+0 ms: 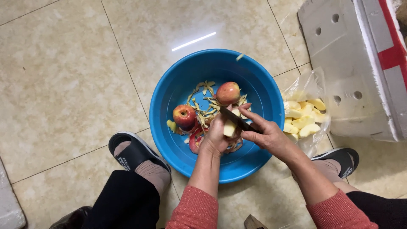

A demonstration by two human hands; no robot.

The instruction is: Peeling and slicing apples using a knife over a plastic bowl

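At the centre of the frame we saw the left hand closed around a peeled apple piece, held over the blue basin; the right hand was clasped on a dark knife, its blade laid against that piece; two whole red apples lay among peels inside the basin; to the right, a clear bag held pale cut slices, beside a white foam box.

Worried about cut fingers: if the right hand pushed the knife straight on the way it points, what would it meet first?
Probably the peeled apple piece in the left hand; the right hand already holds the knife against it.
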